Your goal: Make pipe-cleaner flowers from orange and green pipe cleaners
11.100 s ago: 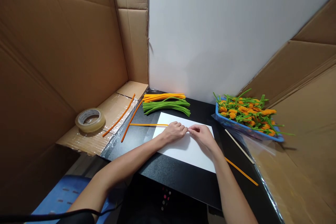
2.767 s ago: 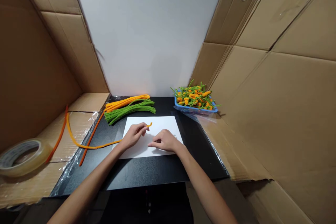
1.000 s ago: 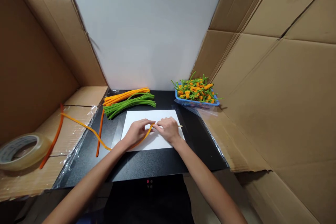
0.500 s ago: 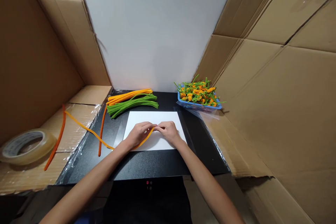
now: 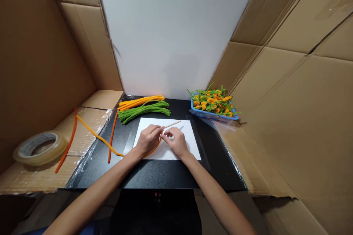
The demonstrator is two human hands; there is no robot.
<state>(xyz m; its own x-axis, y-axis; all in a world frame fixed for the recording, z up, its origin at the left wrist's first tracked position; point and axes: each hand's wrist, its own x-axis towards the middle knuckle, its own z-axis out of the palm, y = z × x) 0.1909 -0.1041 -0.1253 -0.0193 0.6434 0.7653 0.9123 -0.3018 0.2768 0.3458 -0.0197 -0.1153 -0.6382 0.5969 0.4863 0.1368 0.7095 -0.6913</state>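
My left hand and my right hand sit close together on a white paper sheet. Their fingers meet around a thin wooden stick, whose far end points up and to the right. My right hand seems to hold the stick. A thin orange pipe cleaner runs across the black table and under my left hand, then curves up to the fingers. Where it meets the stick is hidden by my fingers.
Beyond the paper lie bundles of orange and green pipe cleaners. A blue basket holds orange-and-green pipe-cleaner flowers. Two thicker orange pipe cleaners and a clear tape roll lie left. Cardboard walls flank the table.
The wooden stick now shows above my fingers, pointing up and right, instead of beside my right hand. My hands remain together, and the view has shifted slightly.
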